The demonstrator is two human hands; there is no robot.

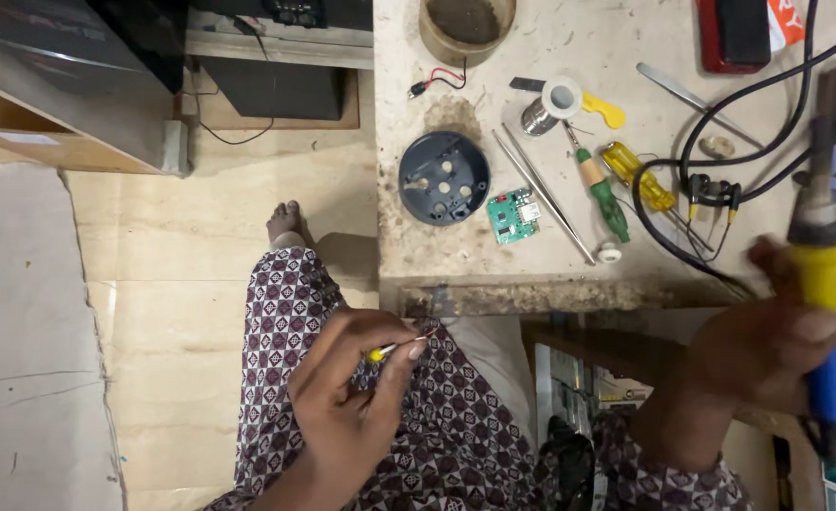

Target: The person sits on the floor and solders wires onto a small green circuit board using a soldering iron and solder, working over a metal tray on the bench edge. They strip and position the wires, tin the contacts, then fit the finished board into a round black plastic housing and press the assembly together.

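Two hands show in this view; what does each one hold? (Student)

Left hand (347, 397): closed in a pinch over the lap, thumb and fingertips gripping a thin lead (394, 350) with a yellow bit on it, its bare end pointing toward the bench (531, 295). Right hand (777, 345): wrapped in a full fist round the yellow-and-blue handle of an iron (823, 274), held at the bench's right edge with the tip up and away. (Tutor)

Where do the other parts lie? (Student)

On the bench, well apart from both hands. A green board (513, 217) sits just beside a round dark housing (443, 177). Tweezers (543, 194), a green screwdriver (602, 194), a yellow screwdriver (637, 175) and a solder spool (550, 104) lie to their right, near black cables (721, 123). (Tutor)

Which step does this look like? (Student)

By my reading, a readying step: lead and iron are each gripped but far from one another, and neither touches the board. Whether the iron is hot, I cannot tell. (Tutor)

What would a joining move call for? (Student)

Lead end, iron tip and work must meet at one spot, so the lead has to come up from the lap to bench height. The pinch must stay well back from the bare end, and the iron must clear the cables. Solder is out of both hands. (Tutor)
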